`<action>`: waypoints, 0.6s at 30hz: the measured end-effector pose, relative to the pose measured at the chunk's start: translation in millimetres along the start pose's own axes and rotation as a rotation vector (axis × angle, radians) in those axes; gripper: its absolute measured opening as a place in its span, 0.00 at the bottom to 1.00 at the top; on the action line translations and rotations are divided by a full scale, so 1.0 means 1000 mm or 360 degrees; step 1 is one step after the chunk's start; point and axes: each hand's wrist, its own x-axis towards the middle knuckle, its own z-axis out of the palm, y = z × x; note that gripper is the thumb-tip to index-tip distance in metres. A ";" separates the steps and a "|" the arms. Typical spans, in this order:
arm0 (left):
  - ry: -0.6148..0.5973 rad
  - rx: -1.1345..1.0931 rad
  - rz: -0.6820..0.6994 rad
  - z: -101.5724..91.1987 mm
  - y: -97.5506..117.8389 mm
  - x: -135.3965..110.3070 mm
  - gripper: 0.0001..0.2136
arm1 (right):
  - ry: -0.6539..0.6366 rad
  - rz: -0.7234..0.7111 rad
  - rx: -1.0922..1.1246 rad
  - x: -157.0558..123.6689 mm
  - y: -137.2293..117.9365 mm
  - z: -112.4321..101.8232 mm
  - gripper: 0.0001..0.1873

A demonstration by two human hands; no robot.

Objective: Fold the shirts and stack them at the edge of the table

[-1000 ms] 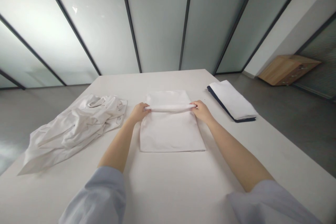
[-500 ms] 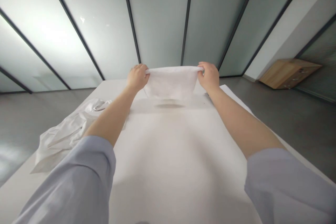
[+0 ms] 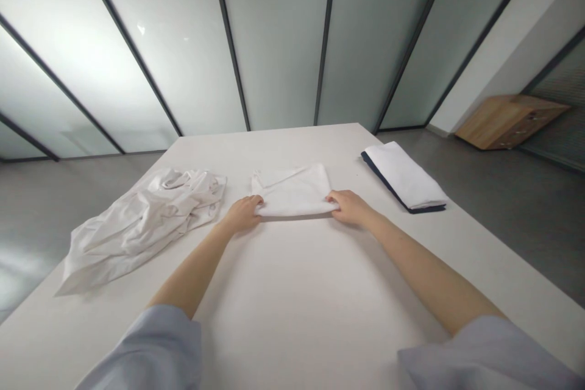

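Note:
A white folded cloth lies mostly on the table in front of me, its near edge lifted slightly off the surface. My left hand pinches the near left corner, thumb on top. At the near right corner, my right hand grips the same edge, so the fold is stretched straight between both hands. The cloth's far left corner is a little turned and creased. Whether it is a garment or a plain piece of fabric, I cannot tell.
On the left of the white table lies a crumpled white garment or cloth. A folded stack, white over dark navy, sits near the right edge. Beyond are frosted glass panels and a wooden cabinet on the floor.
Both hands have come down and nearer to me with the cloth, which hung in the air before and now rests mostly on the table. The hands still hold its edge.

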 end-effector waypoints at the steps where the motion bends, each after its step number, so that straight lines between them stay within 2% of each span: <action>1: 0.0021 -0.0024 0.0010 -0.001 0.000 0.003 0.24 | 0.0008 -0.0004 0.0008 0.004 0.001 -0.001 0.23; 4: 0.0138 -0.0160 0.0073 0.000 -0.001 0.007 0.28 | 0.0108 -0.0081 0.0097 0.012 0.005 0.004 0.25; 7: 0.0184 -0.0324 0.0090 0.002 -0.002 0.006 0.28 | 0.0180 -0.0152 0.0226 0.012 0.010 0.012 0.21; 13: 0.0072 -0.0316 0.0006 -0.011 0.005 0.007 0.17 | 0.0165 -0.0037 0.0609 0.005 0.013 0.016 0.12; 15: 0.0023 -0.0310 0.0017 -0.010 0.007 0.011 0.15 | 0.0148 -0.0017 0.0759 0.003 0.011 0.015 0.10; 16: 0.0053 -0.0317 0.0017 -0.007 0.007 0.013 0.15 | 0.0151 -0.0007 0.0817 0.002 0.010 0.014 0.10; 18: 0.0261 -0.0343 -0.0036 0.003 0.004 0.018 0.21 | 0.0160 0.0020 0.0882 0.001 0.007 0.014 0.13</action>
